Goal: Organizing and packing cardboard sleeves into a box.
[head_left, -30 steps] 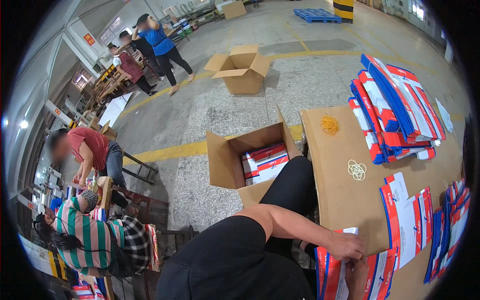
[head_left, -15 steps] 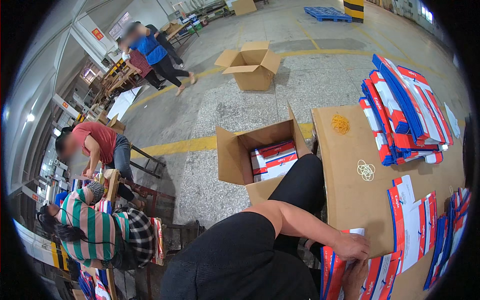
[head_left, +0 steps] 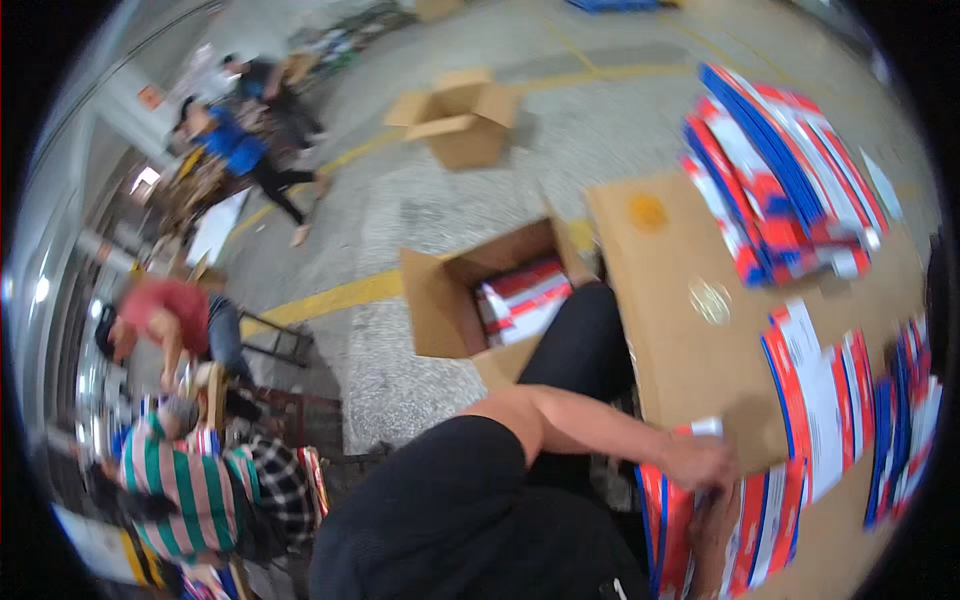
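My left hand (head_left: 700,463) reaches across from the left over a stack of flat red, white and blue printed packets (head_left: 667,520) at the near edge of the cardboard-topped table. Its fingers are curled down and closed, and what they pinch, if anything, is blurred. Just below, my right hand (head_left: 710,535) comes up from the lower edge and meets the left one over the packets; its fingers are hidden and smeared. Beside the hands, more flat packets (head_left: 818,410) lie overlapping, and another bundle (head_left: 905,430) stands at the right.
On the cardboard tabletop (head_left: 665,350) lie orange rubber bands (head_left: 647,211) and pale rubber bands (head_left: 710,300). A tall stack of packets (head_left: 780,170) rises at its far right. An open carton (head_left: 432,310) holding packets stands left of the table; another carton (head_left: 465,140) is farther off. Several people work at left.
The whole view has shifted and blurred with head motion. Both hands stay together over the same packets. A person in blue at the back left has changed pose while walking.
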Demonstrator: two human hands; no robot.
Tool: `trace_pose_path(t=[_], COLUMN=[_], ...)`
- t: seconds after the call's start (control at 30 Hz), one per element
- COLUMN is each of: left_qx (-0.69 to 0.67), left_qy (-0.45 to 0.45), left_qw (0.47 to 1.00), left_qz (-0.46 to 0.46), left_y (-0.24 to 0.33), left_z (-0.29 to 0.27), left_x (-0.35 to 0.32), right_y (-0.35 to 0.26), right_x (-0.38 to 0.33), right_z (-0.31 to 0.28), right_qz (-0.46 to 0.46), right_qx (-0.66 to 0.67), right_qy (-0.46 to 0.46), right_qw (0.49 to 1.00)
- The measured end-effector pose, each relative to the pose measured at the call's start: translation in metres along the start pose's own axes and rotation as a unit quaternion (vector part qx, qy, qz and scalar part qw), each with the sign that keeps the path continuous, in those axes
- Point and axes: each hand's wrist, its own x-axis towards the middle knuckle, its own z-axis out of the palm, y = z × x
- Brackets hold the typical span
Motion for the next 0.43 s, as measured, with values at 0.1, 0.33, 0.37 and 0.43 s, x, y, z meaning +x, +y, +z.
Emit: trace_pose_path(t=[0.1, 0.33, 0.37, 0.43], left_qx=[-0.012, 0.095, 0.077, 0.082], left_qy=[0.036, -0.021, -0.026, -0.042], left_qw=[0.999, 0.995, 0.997, 0.995], left_qz=[-0.021, -0.021, -0.012, -0.024], left_y=[-0.007, 0.0, -0.001, 0.0], left_z=[-0.006, -0.052, -0.048, -0.037], left_x=[-0.013, -0.01, -0.005, 0.0], right_y=[0.013, 0.003, 0.005, 0.005], right_x=[0.004, 0.002, -0.005, -0.018], right_z=[0.008, 0.006, 0.005, 0.003], right_qz=[0.019, 0.082, 0.081, 0.099], right_qx=[0.017, 0.057, 0.046, 0.024], right_qy=[-0.018, 0.01, 0.015, 0.0], right_qw=[1.0, 0.995, 0.996, 0.995])
